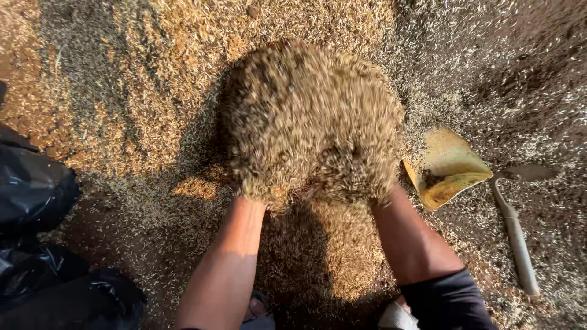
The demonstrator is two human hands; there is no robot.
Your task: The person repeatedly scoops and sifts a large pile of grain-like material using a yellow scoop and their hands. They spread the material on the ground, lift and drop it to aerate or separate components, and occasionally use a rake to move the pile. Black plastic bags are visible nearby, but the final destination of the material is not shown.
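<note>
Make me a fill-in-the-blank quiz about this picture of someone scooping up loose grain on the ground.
1. Both hands are buried in a heap of loose brown ____.
2. The curved yellow scoop lies to the person's ____ side.
3. The pale wooden handle lies flat on the ____.
4. Crumpled ____ plastic bags sit at the person's left.

Missing words: grain; right; ground; black

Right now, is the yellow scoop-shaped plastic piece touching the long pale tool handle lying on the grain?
Apart. The head view shows the yellow scoop-shaped plastic piece ending short of the long pale tool handle, with a strip of scattered grain between them.
</note>
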